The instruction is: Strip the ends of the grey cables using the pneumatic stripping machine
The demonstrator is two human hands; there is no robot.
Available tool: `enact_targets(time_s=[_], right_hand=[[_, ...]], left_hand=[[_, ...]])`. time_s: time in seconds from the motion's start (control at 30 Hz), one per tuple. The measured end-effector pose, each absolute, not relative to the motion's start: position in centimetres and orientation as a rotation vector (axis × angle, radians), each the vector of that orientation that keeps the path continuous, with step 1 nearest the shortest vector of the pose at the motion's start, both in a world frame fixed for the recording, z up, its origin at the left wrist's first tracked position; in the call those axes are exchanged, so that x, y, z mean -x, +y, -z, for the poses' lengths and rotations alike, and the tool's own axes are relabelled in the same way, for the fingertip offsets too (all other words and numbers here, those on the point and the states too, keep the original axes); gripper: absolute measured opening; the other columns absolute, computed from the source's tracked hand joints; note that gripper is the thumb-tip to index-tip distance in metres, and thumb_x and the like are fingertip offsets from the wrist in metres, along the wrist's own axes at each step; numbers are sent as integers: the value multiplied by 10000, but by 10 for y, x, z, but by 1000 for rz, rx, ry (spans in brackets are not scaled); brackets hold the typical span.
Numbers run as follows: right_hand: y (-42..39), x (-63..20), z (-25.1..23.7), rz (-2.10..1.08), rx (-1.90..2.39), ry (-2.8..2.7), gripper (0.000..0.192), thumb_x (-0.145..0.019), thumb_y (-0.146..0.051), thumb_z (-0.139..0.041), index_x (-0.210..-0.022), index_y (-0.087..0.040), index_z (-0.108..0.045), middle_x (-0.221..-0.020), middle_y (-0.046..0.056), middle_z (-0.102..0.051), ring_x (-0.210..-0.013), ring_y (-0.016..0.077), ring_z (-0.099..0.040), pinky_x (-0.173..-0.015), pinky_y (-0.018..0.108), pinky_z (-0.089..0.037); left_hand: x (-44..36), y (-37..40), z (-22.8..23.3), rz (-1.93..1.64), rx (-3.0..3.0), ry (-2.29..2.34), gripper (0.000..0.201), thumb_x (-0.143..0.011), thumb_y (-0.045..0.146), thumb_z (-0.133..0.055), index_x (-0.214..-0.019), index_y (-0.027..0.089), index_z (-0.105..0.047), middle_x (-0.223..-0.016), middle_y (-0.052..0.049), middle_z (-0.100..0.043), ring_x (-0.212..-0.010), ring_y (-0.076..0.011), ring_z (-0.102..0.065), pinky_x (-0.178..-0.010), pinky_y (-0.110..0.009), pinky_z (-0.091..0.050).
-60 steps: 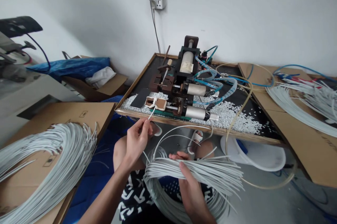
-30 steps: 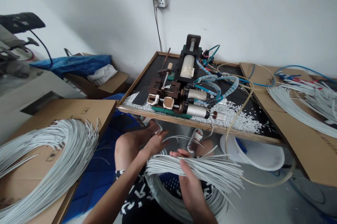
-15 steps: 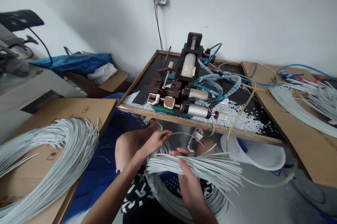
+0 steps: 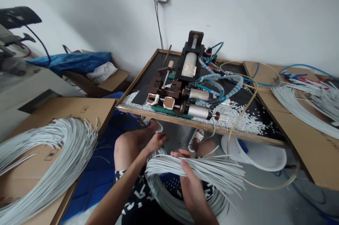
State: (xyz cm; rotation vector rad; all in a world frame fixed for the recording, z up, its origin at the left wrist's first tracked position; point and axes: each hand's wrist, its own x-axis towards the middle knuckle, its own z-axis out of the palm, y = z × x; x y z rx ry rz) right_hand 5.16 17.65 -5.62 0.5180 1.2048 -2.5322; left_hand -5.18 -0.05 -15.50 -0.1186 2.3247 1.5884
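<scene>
A thick bundle of thin white wires (image 4: 169, 164) lies coiled over my lap, its loose ends fanned out to the right. My right hand (image 4: 189, 168) is closed around that bundle, with the thumb over the top and the fingers behind. Above the left end of the coil is my left hand (image 4: 156, 141). Its fingertips are smeared by motion, so any wire between them cannot be made out. Ahead of both hands stands a pneumatic machine (image 4: 189, 77) with metal cylinders and two taped blocks at its front.
A wood-edged black bench (image 4: 185, 121) carries the machine, scattered white clippings (image 4: 243, 119) and a phone (image 4: 140, 95). More wire bundles lie on cardboard at left (image 4: 71, 154) and right (image 4: 299, 105). A white tub (image 4: 267, 156) sits under the bench; a clear hose (image 4: 242, 112) hangs beside it.
My left hand held a single wire that arced toward the right; that wire no longer shows, and the hand has shifted slightly and blurred. My right hand keeps its hold on the bundle.
</scene>
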Motion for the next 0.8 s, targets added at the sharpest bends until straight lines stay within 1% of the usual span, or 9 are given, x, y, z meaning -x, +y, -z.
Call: enact_targets(time_s=[0.07,0.1,0.17,0.23,0.33,0.43,0.57,0.73,0.8], right_hand=[[174,-51,56,2518,-529,1196,324,-794,-450,-804,-1047,-275,-703,-1105,25,-774,-1140,246,-662,-1138,444,-416],[173,-50,55,2512,-539,1185,359,-792,-467,-803,-1075,-275,-696,-1102,26,-777,-1141,250,-666,-1125,445,-428],[170,-49,54,2519,-569,1205,433,-802,-507,-788,-1154,-283,-674,-1112,27,-778,-1168,250,-662,-1112,434,-448],[168,-49,54,2529,-643,1310,447,-815,-527,-772,-1177,-284,-674,-1148,24,-769,-1197,237,-650,-1118,399,-452],[167,-49,56,2531,-747,1419,405,-811,-556,-765,-1075,-252,-714,-1172,36,-756,-1223,228,-632,-1137,357,-441],[168,-50,58,2563,-767,1397,442,-774,-600,-780,-1029,-244,-723,-1098,38,-764,-1197,228,-637,-1142,353,-439],[169,-50,57,2567,-745,1378,468,-705,-610,-829,-998,-260,-726,-1044,16,-764,-1154,224,-650,-1134,351,-451],[168,-51,58,2578,-734,1289,388,-725,-519,-833,-1009,-273,-735,-1061,-2,-761,-1208,228,-635,-1147,385,-446],[168,-52,60,2577,-735,1270,380,-713,-502,-843,-1000,-275,-742,-1060,2,-764,-1222,236,-630,-1159,401,-438]], left_hand=[[49,0,125,-1676,67,2298,479,-941,541,-505,-997,124,-733,-942,-103,-761,-889,-225,-698,-833,-322,-548],[45,2,107,-1717,28,2284,467,-957,534,-513,-1049,135,-738,-1003,-108,-767,-944,-230,-705,-880,-331,-547],[36,6,69,-1806,-158,2281,404,-998,491,-533,-1051,165,-767,-1067,-119,-770,-1031,-248,-699,-939,-365,-536],[25,12,36,-1806,-420,2341,316,-1011,417,-569,-1020,195,-793,-1169,-125,-753,-1121,-257,-675,-1004,-396,-509],[14,23,8,-1694,-794,2307,203,-1000,319,-625,-1045,231,-802,-1198,-111,-749,-1175,-255,-652,-1053,-421,-483],[11,29,5,-1693,-890,2277,164,-987,270,-652,-1062,242,-795,-1146,-90,-772,-1171,-241,-658,-1062,-415,-484],[11,32,12,-1678,-889,2368,161,-996,262,-637,-987,237,-796,-1053,-71,-792,-1108,-229,-681,-1045,-412,-495],[5,33,16,-1387,-947,2664,227,-1046,232,-530,-998,194,-749,-1049,-80,-768,-1094,-229,-654,-1007,-388,-477],[2,34,18,-1340,-936,2734,222,-1049,237,-515,-990,176,-720,-1038,-91,-750,-1075,-237,-647,-978,-386,-477]])
